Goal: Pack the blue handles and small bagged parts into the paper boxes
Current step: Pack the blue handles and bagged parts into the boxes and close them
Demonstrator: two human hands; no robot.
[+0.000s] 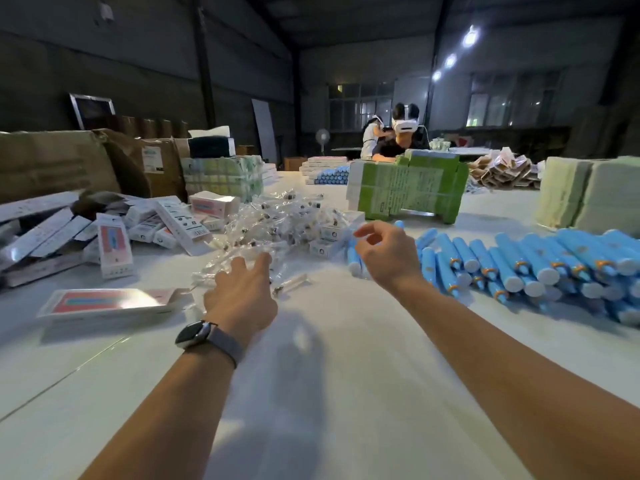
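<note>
Head view: left hand (242, 289) reached, fingers spread and released, over the bagged parts (277, 220) heaped mid-bench. Right hand (384, 254) hovered loosely curled, empty, beside the blue handles (519, 261) stacked right. A flat paper box (104, 303) lay left, handy for filling.

I looked out on a warehouse packing floor: a long white table (346, 393) heaped with cardboard cartons (69, 161), bundled flat boxes (412, 188), under a dark metal roof.

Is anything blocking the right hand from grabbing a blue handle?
Nothing visible does. The right hand hovers open just above the near end of the blue handles, with only air between them.
</note>
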